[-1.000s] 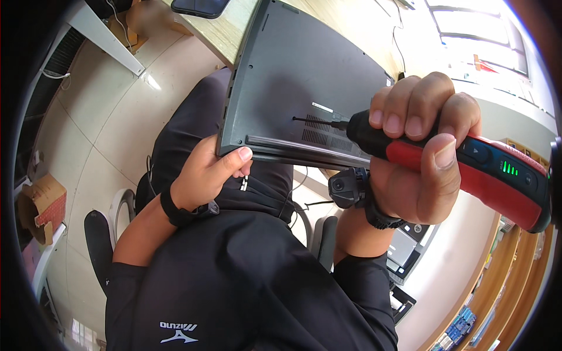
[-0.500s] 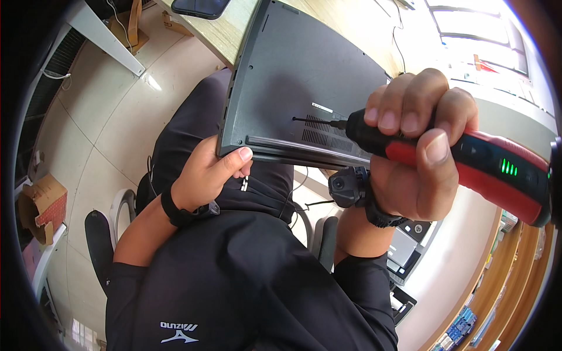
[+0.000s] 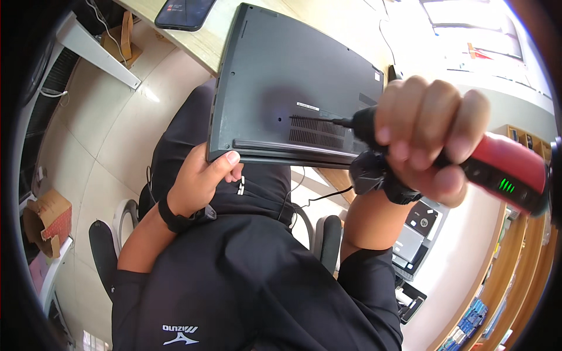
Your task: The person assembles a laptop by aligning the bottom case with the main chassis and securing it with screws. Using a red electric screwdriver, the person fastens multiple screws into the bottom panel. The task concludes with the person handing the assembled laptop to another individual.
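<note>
A dark grey laptop point(image 3: 281, 64) lies bottom side up, partly on the table and partly over my lap. My left hand point(image 3: 202, 175) grips its near left corner, thumb on top. My right hand point(image 3: 430, 131) is wrapped round a red and black electric screwdriver point(image 3: 506, 169) with green lights lit on its body. Its thin black bit points left above the vent slots, the tip standing a little to the right of a dark screw hole point(image 3: 280, 119) and apart from it. The fingers of my right hand are slightly blurred.
A phone point(image 3: 184, 13) lies on the light wooden table point(image 3: 228, 13) at the far left. A small camera with a cable is strapped to my right wrist. Chair armrests point(image 3: 331, 243) flank me. An opened cardboard box point(image 3: 50, 219) stands at left; wooden shelves point(image 3: 503, 281) line the right.
The screwdriver's bit has come away from the screw hole, drawn to the right with my right hand. The laptop appears shifted slightly left in view, my left hand still on its corner.
</note>
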The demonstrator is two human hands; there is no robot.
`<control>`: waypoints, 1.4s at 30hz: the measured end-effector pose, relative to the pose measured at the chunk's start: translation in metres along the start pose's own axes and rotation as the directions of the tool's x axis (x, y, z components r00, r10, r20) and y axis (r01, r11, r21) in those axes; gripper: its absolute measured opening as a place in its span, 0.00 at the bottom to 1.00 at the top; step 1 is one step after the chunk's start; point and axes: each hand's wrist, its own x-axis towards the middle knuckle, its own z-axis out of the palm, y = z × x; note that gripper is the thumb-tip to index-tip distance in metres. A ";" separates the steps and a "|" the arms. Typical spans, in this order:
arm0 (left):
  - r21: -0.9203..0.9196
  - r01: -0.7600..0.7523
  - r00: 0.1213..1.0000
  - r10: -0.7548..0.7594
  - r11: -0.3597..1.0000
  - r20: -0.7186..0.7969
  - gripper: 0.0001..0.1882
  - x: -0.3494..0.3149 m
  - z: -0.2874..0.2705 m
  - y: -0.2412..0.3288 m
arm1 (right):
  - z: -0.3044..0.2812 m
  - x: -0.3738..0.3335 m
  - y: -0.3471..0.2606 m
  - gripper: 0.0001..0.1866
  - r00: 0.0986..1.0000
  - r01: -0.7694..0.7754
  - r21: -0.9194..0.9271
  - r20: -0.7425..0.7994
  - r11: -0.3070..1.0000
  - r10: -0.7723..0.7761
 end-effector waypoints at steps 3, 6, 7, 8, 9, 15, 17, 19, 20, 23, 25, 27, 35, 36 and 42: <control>0.026 -0.003 1.000 0.003 1.000 0.000 0.16 0.001 -0.001 -0.001 | 0.001 -0.019 -0.030 0.15 0.952 -0.066 -0.133 -0.306 0.989 0.022; 0.042 -0.003 1.000 0.004 0.999 -0.015 0.16 0.000 -0.001 -0.002 | -0.009 -0.038 -0.042 0.18 0.881 -0.035 -0.172 -0.471 0.985 -0.051; 0.037 0.013 1.000 -0.012 0.999 -0.024 0.16 0.000 -0.001 -0.002 | -0.011 -0.045 -0.044 0.18 0.863 -0.044 -0.216 -0.500 0.975 -0.071; 0.038 0.023 0.999 -0.022 0.999 -0.032 0.16 0.000 -0.001 -0.001 | -0.012 -0.052 -0.045 0.18 0.848 -0.042 -0.248 -0.521 0.968 -0.096; 0.043 0.028 0.999 -0.027 0.999 -0.043 0.16 0.000 -0.001 -0.001 | -0.013 -0.058 -0.044 0.19 0.825 -0.037 -0.258 -0.554 0.965 -0.117; 0.061 0.013 0.999 -0.011 0.998 -0.030 0.20 0.001 0.001 0.001 | -0.014 -0.077 -0.036 0.19 0.711 -0.056 -0.266 -0.687 0.962 -0.148; 0.061 0.002 1.000 -0.001 0.998 -0.023 0.21 0.000 0.002 0.001 | -0.015 -0.078 -0.033 0.19 0.700 -0.063 -0.252 -0.701 0.966 -0.137; 0.057 -0.014 1.000 0.015 0.998 -0.018 0.23 -0.001 0.002 -0.002 | -0.017 -0.078 -0.030 0.19 0.711 -0.065 -0.267 -0.689 0.962 -0.143; 0.049 -0.015 1.000 0.016 0.999 -0.018 0.23 -0.001 0.002 -0.003 | -0.017 -0.078 -0.028 0.20 0.716 -0.068 -0.273 -0.683 0.959 -0.144; 0.037 -0.024 1.000 0.024 0.999 -0.001 0.24 -0.003 0.001 -0.008 | -0.018 -0.081 -0.028 0.20 0.700 -0.061 -0.269 -0.698 0.961 -0.151; 0.051 -0.052 0.998 0.050 0.997 0.032 0.26 -0.002 0.001 -0.010 | -0.018 -0.083 -0.027 0.20 0.697 -0.051 -0.261 -0.701 0.964 -0.153; 0.053 -0.034 0.999 0.033 0.998 0.023 0.27 -0.001 0.003 -0.011 | -0.019 -0.083 -0.025 0.20 0.699 -0.029 -0.248 -0.697 0.968 -0.158; 0.047 0.001 0.999 -0.004 0.999 0.049 0.24 0.002 0.017 -0.007 | -0.018 -0.081 -0.024 0.20 0.713 -0.055 -0.270 -0.685 0.961 -0.151; 0.065 0.000 0.998 -0.004 0.998 0.066 0.24 0.003 0.018 -0.006 | -0.018 -0.081 -0.024 0.20 0.719 -0.069 -0.274 -0.680 0.959 -0.142; 0.125 0.043 0.970 -0.071 0.991 0.231 0.25 0.013 0.026 -0.011 | -0.022 -0.080 -0.024 0.16 0.790 -0.082 -0.327 -0.598 0.941 -0.139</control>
